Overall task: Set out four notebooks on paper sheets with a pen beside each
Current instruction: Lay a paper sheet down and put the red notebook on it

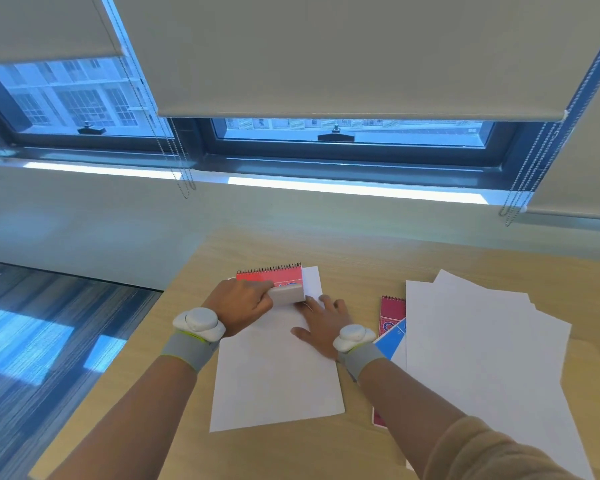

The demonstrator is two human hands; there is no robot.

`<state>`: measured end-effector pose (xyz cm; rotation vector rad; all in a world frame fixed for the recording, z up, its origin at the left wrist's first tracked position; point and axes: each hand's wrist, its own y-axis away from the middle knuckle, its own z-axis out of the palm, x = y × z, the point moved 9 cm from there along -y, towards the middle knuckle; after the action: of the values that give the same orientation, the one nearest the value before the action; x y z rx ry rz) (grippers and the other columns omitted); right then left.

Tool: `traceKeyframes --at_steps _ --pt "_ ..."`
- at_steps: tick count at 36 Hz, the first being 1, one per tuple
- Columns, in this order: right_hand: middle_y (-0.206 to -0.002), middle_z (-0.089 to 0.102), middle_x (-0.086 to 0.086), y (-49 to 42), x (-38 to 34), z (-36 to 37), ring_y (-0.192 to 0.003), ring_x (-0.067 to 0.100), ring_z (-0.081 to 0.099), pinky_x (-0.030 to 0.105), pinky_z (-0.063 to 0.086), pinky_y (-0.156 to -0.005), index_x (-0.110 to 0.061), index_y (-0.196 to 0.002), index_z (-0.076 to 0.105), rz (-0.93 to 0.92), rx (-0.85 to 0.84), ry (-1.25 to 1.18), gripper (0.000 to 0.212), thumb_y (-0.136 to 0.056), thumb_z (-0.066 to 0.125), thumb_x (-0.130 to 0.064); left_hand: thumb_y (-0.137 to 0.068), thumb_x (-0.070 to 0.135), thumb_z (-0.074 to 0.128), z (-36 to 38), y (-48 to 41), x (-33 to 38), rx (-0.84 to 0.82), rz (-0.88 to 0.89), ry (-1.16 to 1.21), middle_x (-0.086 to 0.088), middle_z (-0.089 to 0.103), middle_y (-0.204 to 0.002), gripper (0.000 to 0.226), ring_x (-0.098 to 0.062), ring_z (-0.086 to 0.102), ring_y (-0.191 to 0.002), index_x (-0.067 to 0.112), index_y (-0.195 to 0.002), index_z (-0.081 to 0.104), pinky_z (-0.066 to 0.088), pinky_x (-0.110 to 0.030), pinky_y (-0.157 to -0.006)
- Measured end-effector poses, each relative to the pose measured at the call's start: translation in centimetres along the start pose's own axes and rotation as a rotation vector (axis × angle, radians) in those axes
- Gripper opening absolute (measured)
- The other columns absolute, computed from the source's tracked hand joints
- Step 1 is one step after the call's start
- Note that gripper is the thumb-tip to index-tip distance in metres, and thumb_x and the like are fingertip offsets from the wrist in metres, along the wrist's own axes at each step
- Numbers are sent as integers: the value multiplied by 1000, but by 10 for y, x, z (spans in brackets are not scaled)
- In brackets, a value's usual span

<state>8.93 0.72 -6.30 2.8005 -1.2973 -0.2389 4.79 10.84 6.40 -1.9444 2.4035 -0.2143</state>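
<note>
- Head view: left hand (239, 303) is gripping the red notebook (274, 276), fingers curling round its near edge, spiral binding pointing far.
- Red notebook is sitting over the far end of a single paper sheet (278, 375) on the left part of the table (361, 251). Can't tell if it's lying flat or lifting slightly.
- Right hand (323, 323) is lying open, fingers spread, pressing flat on the same sheet just right of the red notebook.
- Loose pile of sheets (482, 341) is fanning out on the right side of the table.
- Between the sheet and the pile, a dark red notebook (392, 311) and a blue notebook (390, 337) are lying partly under the pile's left edge, blue overlapping the dark red one's near end.
- Another red cover corner (377, 420) is showing beside the right forearm, the rest hidden.
- Grey wristbands (187, 351) are sitting on both wrists.
</note>
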Motion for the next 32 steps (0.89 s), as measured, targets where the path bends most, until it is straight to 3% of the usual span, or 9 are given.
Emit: traceKeyframes --at_steps 5,10,14,18,21,24,27,29,32 --pt "-147 30 -8 -2 3 3 -132 31 29 43 29 -98 -27 -141 30 9 -13 0 55 -94 32 -55 -71 43 7 1 2 6 32 27 -9 -2 43 -59 37 -31 34 -55 21 -71 37 21 -29 -49" --pt "-146 32 -7 -3 2 4 -131 32 30 43 30 -96 -26 -139 35 24 17 -6 54 -94 32 -55 -73 40 10 9 3 5 48 27 1 -11 60 -66 45 -32 41 -56 14 -75 48 30 -31 -54" --pt "-147 32 -6 -5 1 6 -133 33 27 43 30 -101 -22 -137 41 25 -17 -54 51 -95 32 -51 -74 38 12 20 8 4 30 36 -12 -9 60 -65 44 -33 47 -56 15 -75 50 24 -29 -49" --pt "-126 62 7 -7 10 -4 -119 37 51 40 42 -100 -10 -116 64 71 125 -445 53 -82 26 -20 -77 37 17 31 19 0 42 13 -4 -7 66 -69 45 -31 54 -55 14 -81 56 28 -26 -46" --pt "-114 64 14 -1 30 -11 -110 31 57 32 41 -93 -2 -101 67 213 135 -630 36 -81 38 6 -78 41 14 44 29 -4 25 -5 45 -4 69 -83 54 -28 60 -66 17 -93 59 44 -29 -54" --pt "-118 58 14 0 31 -19 -106 32 56 34 41 -84 -4 -113 57 198 167 -581 41 -80 38 11 -76 43 13 57 38 -2 -15 9 53 0 70 -90 58 -27 63 -75 21 -101 60 50 -31 -63" --pt "-126 54 12 -1 16 -17 -112 33 49 39 42 -91 -10 -129 48 84 132 -435 50 -82 40 5 -77 41 23 66 44 2 -47 40 56 5 68 -89 45 -28 63 -71 25 -97 60 48 -30 -59" --pt "-126 54 10 -1 8 -15 -111 33 48 41 42 -91 -12 -130 49 34 122 -332 46 -85 42 -2 -74 43 30 71 46 5 -88 63 27 7 66 -92 41 -26 63 -70 25 -98 58 46 -30 -57" --pt "-129 51 8 1 2 -12 -116 32 46 39 39 -91 -14 -130 50 19 116 -274 42 -89 45 -13 -71 47 34 77 50 0 -160 55 20 10 62 -105 47 -21 63 -84 27 -108 55 46 -29 -64"
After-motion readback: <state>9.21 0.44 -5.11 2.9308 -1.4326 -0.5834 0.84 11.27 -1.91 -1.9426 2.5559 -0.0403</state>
